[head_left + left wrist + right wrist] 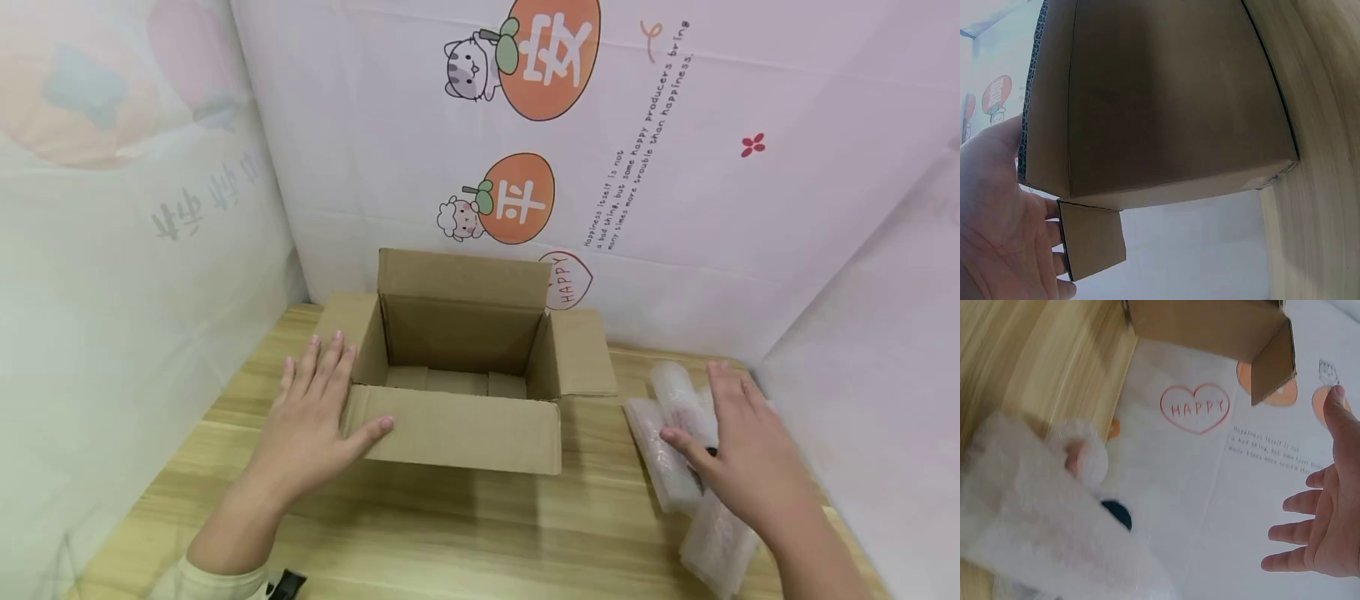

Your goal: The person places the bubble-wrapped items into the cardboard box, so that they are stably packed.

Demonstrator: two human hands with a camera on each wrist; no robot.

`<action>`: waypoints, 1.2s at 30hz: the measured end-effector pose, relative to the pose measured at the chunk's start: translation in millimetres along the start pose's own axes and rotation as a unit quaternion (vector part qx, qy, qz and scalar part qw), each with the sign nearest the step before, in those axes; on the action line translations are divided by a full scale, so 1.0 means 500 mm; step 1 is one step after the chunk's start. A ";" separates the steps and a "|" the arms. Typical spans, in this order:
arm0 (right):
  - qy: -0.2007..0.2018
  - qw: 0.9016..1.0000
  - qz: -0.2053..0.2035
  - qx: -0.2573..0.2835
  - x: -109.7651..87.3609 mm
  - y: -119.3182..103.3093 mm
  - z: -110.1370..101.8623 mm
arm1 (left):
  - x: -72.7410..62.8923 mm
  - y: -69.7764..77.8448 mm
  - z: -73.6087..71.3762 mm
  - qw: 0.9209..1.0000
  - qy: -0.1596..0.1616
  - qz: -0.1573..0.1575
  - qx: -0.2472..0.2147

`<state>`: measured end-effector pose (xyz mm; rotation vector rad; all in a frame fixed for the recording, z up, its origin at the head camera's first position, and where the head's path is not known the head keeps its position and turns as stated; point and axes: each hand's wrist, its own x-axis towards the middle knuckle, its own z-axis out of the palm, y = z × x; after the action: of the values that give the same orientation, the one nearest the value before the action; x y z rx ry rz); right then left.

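An open cardboard box (453, 429) stands on the wooden table with all its flaps folded outward; inside, only its bare bottom shows. My left hand (311, 417) rests at its near left corner, thumb over the front flap and straight fingers along the left flap (1091, 240). To the right lie several bubble-wrapped rolls (663, 458), and one roll (720, 537) points toward me. Over them my right hand (757, 467) is spread, holding nothing. The right wrist view shows its fingers apart from the wrapped roll (1041, 512). A dark rounded end (1117, 514) shows beside that roll.
White printed sheets stand as a back wall (675, 308), a left wall (150, 333) and a right wall (885, 358) around the wooden table (450, 533). A black strap piece (287, 585) shows by the left sleeve (217, 583).
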<state>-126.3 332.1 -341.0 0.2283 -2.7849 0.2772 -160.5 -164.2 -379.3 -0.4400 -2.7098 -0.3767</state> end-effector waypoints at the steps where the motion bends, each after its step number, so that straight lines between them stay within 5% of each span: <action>1: 0.000 1.000 0.007 0.006 0.000 0.007 -0.002 | 0.000 0.000 0.001 1.000 -0.001 0.000 0.000; 10: -0.075 0.990 0.121 -0.001 -0.012 0.061 -0.015 | 0.001 0.001 0.003 1.000 -0.007 -0.004 -0.005; 29: -0.110 0.974 0.195 -0.027 -0.055 0.162 0.040 | -0.002 -0.006 0.003 1.000 -0.003 -0.002 -0.003; 36: -0.079 0.972 0.219 -0.026 -0.085 0.173 0.058 | 0.001 -0.003 0.008 1.000 -0.004 0.001 -0.003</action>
<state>-112.0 415.0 -396.4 -0.4020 -2.9689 0.2986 -162.7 -164.2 -382.9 -0.4477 -2.7159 -0.3827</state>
